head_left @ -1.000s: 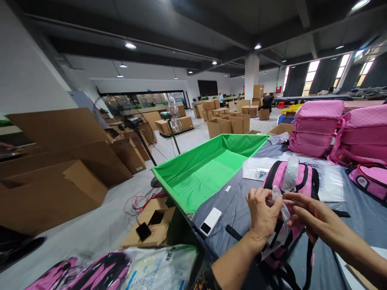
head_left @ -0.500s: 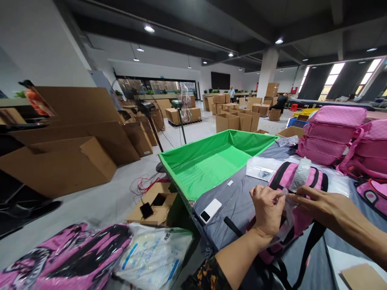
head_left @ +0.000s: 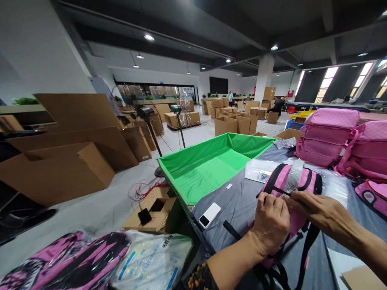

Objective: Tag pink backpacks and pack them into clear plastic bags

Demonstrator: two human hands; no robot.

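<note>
A pink backpack (head_left: 308, 182) with black trim lies on the grey-covered table in front of me, its carry handle wrapped in clear plastic (head_left: 294, 177). My left hand (head_left: 271, 223) is closed against the near side of the backpack, pinching clear plastic wrap that barely shows at its fingertips. Right beside it, my right hand (head_left: 322, 208) has its fingers closed at the bag's black trim; what they grip is hidden. Black straps (head_left: 306, 251) hang from the bag below my hands.
A white phone-like device (head_left: 209, 215) lies left of my hands. Beyond it stands a green-lined bin (head_left: 208, 169). Stacked pink bags (head_left: 329, 137) are at the right. Plastic-wrapped pink bags (head_left: 69, 262) and a white plastic package (head_left: 154, 257) sit lower left. Cardboard boxes (head_left: 60, 169) fill the left.
My hands have drawn in against the backpack, and the clear plastic strip that hung between them is now mostly covered. My left hand has turned, showing its back. The view has shifted slightly.
</note>
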